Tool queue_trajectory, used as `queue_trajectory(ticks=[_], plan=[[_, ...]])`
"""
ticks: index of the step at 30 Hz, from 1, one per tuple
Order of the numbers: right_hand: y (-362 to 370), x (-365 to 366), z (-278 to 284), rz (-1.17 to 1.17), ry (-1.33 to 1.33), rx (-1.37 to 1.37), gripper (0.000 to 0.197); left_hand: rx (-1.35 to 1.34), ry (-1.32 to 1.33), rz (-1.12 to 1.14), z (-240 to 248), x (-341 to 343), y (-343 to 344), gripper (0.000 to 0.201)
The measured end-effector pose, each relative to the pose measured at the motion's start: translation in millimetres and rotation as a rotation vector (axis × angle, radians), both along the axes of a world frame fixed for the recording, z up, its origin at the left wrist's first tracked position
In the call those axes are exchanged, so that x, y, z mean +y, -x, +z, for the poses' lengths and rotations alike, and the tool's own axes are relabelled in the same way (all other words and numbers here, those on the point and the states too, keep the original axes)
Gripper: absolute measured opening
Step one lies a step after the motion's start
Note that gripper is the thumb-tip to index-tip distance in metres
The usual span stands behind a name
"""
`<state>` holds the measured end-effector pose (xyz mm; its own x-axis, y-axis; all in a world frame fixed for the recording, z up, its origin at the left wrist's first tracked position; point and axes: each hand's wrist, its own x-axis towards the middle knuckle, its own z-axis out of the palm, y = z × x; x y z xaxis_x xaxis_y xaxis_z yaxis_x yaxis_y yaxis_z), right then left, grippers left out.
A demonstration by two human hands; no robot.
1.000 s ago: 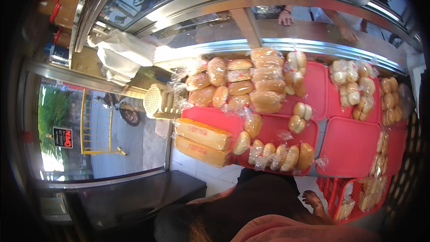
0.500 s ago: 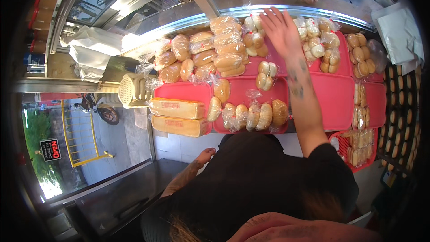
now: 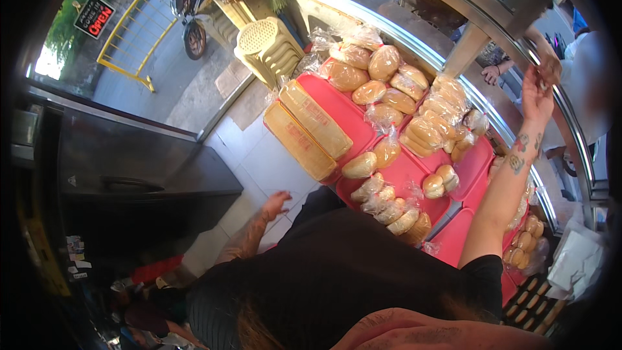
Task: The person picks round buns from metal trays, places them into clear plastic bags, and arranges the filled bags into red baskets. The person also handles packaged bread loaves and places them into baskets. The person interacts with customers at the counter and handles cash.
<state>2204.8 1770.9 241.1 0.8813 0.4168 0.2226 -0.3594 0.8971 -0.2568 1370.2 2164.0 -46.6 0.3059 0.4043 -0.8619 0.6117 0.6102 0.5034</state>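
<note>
My right arm stretches across the bread display to the far right, where my right hand meets another person's hand at the metal-framed opening. The fingers of my right hand look drawn together against that hand; anything between them is too small to make out. My left hand hangs low at my side over the tiled floor, open, fingers apart and holding nothing. Below my right forearm lie red trays with bagged bread rolls. Two long wrapped loaves lie side by side on the left tray.
Stacked cream plastic stools stand beyond the trays at the left. A dark cabinet is left of my left arm. White plastic bags hang at the right, above a rack of rolls. A second person's hand rests behind the glass.
My right hand has moved from above the bagged rolls to the other person's hand at the opening. My view has turned, and my left hand's fingers have spread.
</note>
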Motion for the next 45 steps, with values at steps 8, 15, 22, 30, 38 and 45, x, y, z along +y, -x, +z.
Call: queue_trajectory(ticks=[8,15,22,30,38,45], plan=[[18,-52,-20,-0.021,0.23,0.128,0.031,-0.349,-1.443,0.315,132,332,-203,0.035],[257,135,-132,-0.371,1.054,0.42,0.012,-0.429,-1.568,0.244,177,615,-464,0.039],[417,349,-121,0.16,0.989,0.673,0.031,-0.078,-1.534,0.345,148,760,-594,0.05],[422,389,-109,0.243,1.103,0.63,0.032,-0.139,-1.656,0.292,158,806,-610,0.056],[421,401,-123,0.175,1.089,0.668,0.027,-0.017,-1.664,0.467,162,795,-620,0.053],[425,391,-141,0.289,1.087,0.662,0.028,-0.101,-1.568,0.417,152,807,-611,0.035]])
